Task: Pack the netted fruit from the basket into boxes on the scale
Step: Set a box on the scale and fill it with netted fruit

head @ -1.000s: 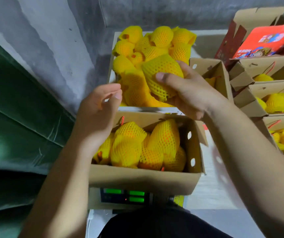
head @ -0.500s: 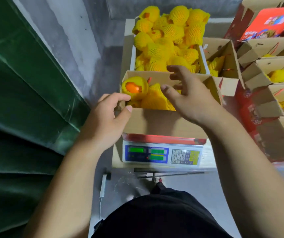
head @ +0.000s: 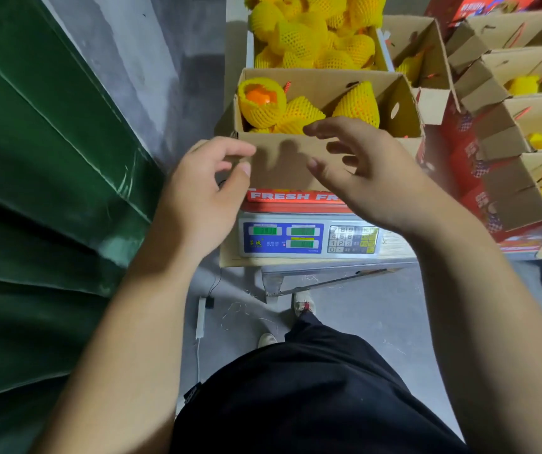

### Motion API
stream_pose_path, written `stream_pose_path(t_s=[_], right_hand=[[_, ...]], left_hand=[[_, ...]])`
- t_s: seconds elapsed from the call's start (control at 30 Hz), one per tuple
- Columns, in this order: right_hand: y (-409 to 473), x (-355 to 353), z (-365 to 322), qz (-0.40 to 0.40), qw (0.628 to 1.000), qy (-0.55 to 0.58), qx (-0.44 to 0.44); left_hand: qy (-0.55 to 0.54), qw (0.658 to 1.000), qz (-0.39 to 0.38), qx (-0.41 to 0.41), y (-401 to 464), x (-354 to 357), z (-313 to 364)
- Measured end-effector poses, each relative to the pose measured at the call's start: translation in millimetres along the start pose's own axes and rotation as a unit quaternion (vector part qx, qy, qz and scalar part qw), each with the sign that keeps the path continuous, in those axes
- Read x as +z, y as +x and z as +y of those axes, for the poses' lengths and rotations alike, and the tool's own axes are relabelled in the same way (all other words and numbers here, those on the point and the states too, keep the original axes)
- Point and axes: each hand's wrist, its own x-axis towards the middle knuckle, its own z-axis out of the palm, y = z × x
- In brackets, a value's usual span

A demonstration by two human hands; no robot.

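A cardboard box (head: 282, 165) stands on the scale (head: 309, 239), whose green displays are lit. Several fruits in yellow foam net lie inside; one at the left (head: 261, 101) shows orange skin through its net's mouth, another (head: 359, 104) leans at the right. Behind the box, the basket (head: 249, 50) is heaped with more netted fruit (head: 299, 37). My left hand (head: 201, 198) hovers by the box's near left corner, fingers loosely curled, holding nothing. My right hand (head: 364, 175) hangs over the near wall with fingers spread and empty.
Open cardboard boxes (head: 525, 103) holding netted fruit are stacked in a row at the right. A green tarp (head: 34, 178) fills the left side. A grey wall stands behind it. My legs and shoes are on the concrete floor under the scale, beside a white cable.
My right hand carried a netted fruit from the basket to the box and now is empty and drawn back. My left hand came off the box's corner. The view tilted downward.
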Motion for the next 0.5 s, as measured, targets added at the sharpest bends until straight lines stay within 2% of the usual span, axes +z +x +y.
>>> stream_pose_path(t_s=[0.17, 0.5], right_hand=[[-10.4, -4.4, 5.5, 0.009, 1.000, -0.021, 0.012], [-0.8, -11.2, 15.2, 0.014, 0.999, -0.020, 0.028]], left_hand=[[-0.004, 1.000, 0.028, -0.013, -6.3, -6.8, -5.9], [-0.015, 0.999, 0.025, -0.016, 0.8, 2.0, -3.7]])
